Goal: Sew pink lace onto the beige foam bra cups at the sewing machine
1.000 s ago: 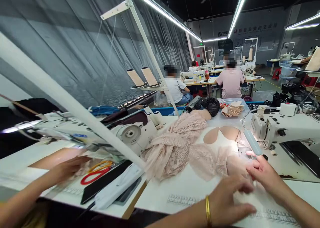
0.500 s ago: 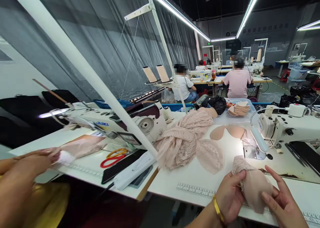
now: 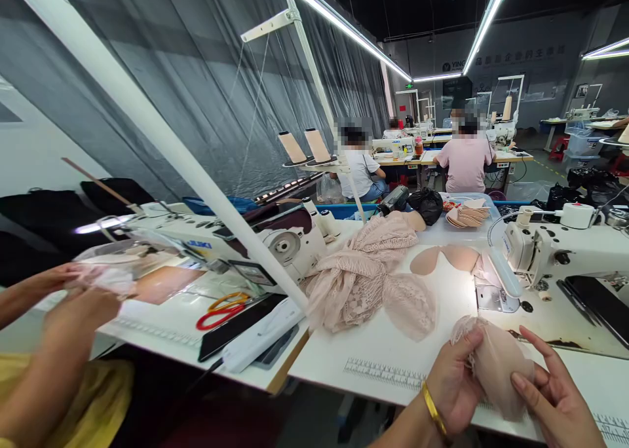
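Note:
My left hand (image 3: 455, 386), with a gold bangle on the wrist, and my right hand (image 3: 553, 399) both grip a beige padded bra cup (image 3: 496, 369) edged with lace. I hold it just above the white table (image 3: 388, 346), near the front edge. My left thumb and fingers pinch its lace rim, while my right fingers curl round its right side. A white sewing machine (image 3: 555, 248) with a lit lamp stands just behind the cup. A pile of beige lace pieces (image 3: 363, 271) lies to the left, with a flat pair of cups (image 3: 445, 258) beyond.
At the left a co-worker's hands (image 3: 73, 297) handle pale fabric beside a second sewing machine (image 3: 236, 238). Red-handled scissors (image 3: 216, 314) and a black slab (image 3: 230, 330) lie on that table. A white slanting pole (image 3: 171, 153) crosses the view. A stack of cups (image 3: 469, 215) sits far back.
My hands lifted the cup off the table by the machine and drew it toward me, and now turn it slightly. The co-worker's hands rose with their fabric.

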### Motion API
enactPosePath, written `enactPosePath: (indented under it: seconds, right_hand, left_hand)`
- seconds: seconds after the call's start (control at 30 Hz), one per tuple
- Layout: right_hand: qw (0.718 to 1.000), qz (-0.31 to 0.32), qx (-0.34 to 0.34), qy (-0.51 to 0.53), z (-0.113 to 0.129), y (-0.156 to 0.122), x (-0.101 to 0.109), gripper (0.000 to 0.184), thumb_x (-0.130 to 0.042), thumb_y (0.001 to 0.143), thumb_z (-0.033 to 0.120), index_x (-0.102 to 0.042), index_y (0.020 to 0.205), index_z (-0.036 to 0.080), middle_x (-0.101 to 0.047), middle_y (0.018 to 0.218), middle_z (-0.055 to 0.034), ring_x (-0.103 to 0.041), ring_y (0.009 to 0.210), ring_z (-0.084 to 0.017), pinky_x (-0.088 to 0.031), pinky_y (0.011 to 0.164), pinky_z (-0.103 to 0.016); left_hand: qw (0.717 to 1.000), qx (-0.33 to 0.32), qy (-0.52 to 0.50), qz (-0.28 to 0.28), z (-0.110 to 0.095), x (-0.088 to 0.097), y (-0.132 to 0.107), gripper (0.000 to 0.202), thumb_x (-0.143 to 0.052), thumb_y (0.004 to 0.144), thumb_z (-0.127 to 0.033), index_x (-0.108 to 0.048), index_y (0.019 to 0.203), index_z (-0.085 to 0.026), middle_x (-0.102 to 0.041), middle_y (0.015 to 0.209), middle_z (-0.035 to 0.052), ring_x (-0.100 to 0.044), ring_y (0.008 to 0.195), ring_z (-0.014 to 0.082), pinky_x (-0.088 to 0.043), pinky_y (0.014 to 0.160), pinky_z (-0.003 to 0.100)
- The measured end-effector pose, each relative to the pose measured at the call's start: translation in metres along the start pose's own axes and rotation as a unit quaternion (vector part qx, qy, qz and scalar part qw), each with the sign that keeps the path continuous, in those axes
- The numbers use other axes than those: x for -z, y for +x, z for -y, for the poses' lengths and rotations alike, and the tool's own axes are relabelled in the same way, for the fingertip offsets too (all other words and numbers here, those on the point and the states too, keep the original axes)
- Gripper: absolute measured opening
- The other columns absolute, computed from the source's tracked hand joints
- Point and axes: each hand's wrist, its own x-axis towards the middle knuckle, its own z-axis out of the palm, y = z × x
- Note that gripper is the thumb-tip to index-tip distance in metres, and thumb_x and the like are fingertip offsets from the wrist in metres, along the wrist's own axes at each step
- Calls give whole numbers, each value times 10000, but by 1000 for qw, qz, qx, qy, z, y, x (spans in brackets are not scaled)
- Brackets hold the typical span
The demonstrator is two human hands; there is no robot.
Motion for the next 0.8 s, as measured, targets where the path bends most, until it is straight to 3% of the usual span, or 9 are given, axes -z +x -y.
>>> enactPosePath:
  seconds: [0.2,0.5,0.63,0.8]
  right_hand:
    - [1000,15,-8,3,-2,1,1,873,-771,860,563,-332,1583,350,-816,1026,-33,-753,915,-217,-568,821,-274]
    - [1000,7,-3,-7,-3,3,3,843,-764,860,567,-381,1571,325,-816,996,-51,-756,911,-231,-583,833,-298]
    - [999,12,10,-38,0,5,7,849,-736,879,592,-371,1590,306,-808,976,-56,-754,883,-243,-590,829,-329]
    - [997,39,11,-69,-3,8,10,903,-704,890,623,-282,1627,316,-789,1016,-56,-746,893,-250,-585,851,-357]
  left_hand:
    - [1000,1,12,-27,-1,-3,2,531,-980,565,-471,-770,926,-144,-766,920,97,-683,821,244,-546,752,348]
    - [998,-36,43,-42,-2,-4,6,578,-982,567,-491,-780,962,-119,-765,1028,152,-691,946,283,-539,826,351]
    - [996,-50,77,-12,-5,-7,5,567,-993,558,-434,-794,974,-104,-761,981,149,-681,898,262,-537,807,346]
    - [996,-52,75,-22,-6,-10,11,545,-1003,516,-379,-793,925,-86,-750,913,134,-665,817,231,-539,797,351]
